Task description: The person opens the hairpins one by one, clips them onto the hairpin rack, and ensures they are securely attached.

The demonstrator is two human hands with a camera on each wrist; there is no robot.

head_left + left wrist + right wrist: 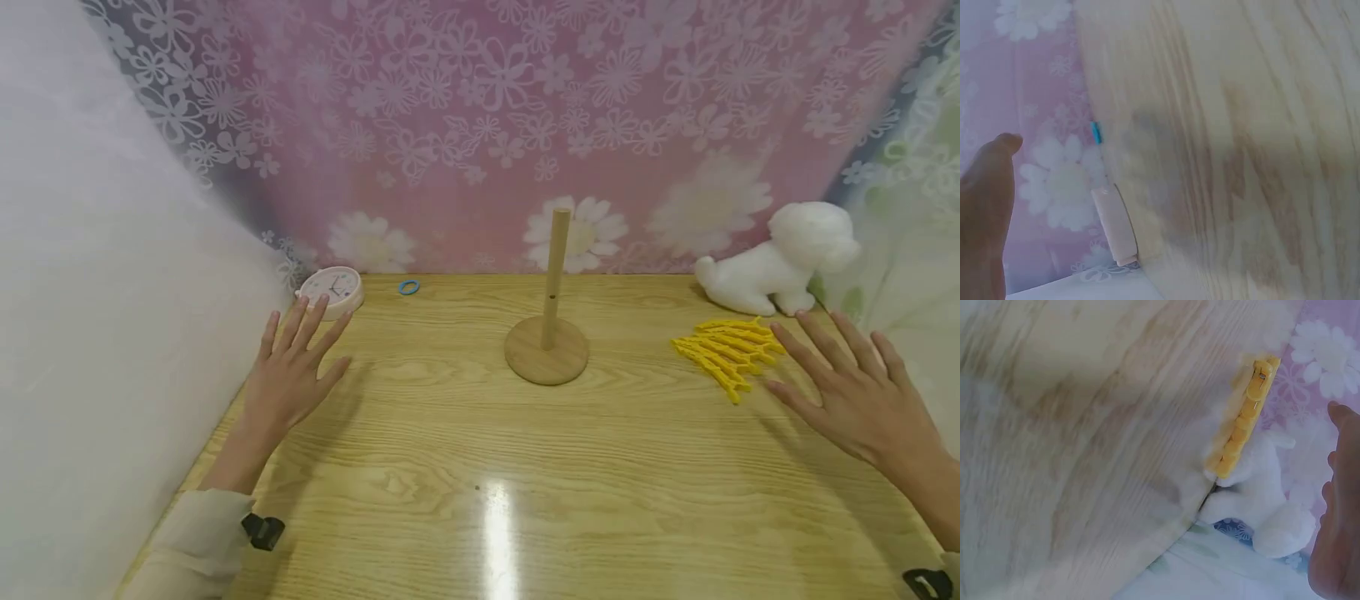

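My left hand (288,383) hovers over the table's left side, fingers spread, holding nothing. Its fingertips overlap a round pink clock (335,292) in the head view; the clock's side (1116,224) shows in the left wrist view. On the right, my right hand (862,400) is spread with nothing in it, beside a folding yellow lattice (731,350) lying on the table. The lattice (1247,419) appears edge-on in the right wrist view. Between the hands an upright wooden rod (556,275) rises from a round wooden base (546,367).
A small blue ring (408,287) lies near the back edge, right of the clock. At the back right sits a white plush dog (783,258). Pink flowered cloth (480,150) hangs behind the wood-grain table (420,467), and a white surface (112,292) borders its left side.
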